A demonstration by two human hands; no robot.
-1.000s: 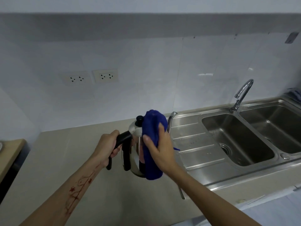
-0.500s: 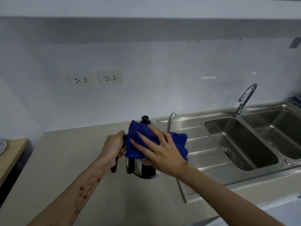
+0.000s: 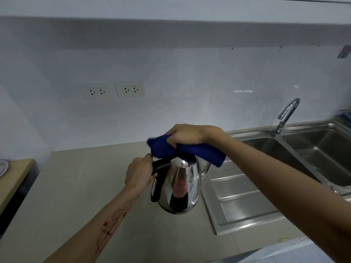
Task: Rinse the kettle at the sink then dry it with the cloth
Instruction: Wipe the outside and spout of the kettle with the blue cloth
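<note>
**Cloth on the lid, kettle held over the counter**

My left hand [image 3: 139, 174] is closed around the black plastic handle [image 3: 161, 165] of the shiny stainless-steel kettle [image 3: 179, 188], fingers wrapped fully round the upper part of the grip. I hold the kettle up off the beige stone countertop [image 3: 79, 186], roughly upright, its curved steel spout [image 3: 206, 168] pointing away from me towards the sink. The kettle hangs just left of the ribbed steel draining board [image 3: 239, 198], over the counter and not over the basins.

My right hand [image 3: 187, 135] comes in from above, knuckles up, fingers curled down and clenched on a bunched deep-blue cloth [image 3: 182, 150]. The cloth is pressed onto the top of the kettle, covering the lid completely; one end sticks out to the left above the handle, the other trails to the right past the spout. I cannot tell whether my fingertips touch the metal under the fabric.

The double-bowl stainless-steel sink [image 3: 303, 154] lies to the right, with a curved chrome tap [image 3: 286, 114] standing at its back edge between the two bowls. Two white double wall sockets [image 3: 113, 90] sit on the pale tiled wall behind the counter.
</note>
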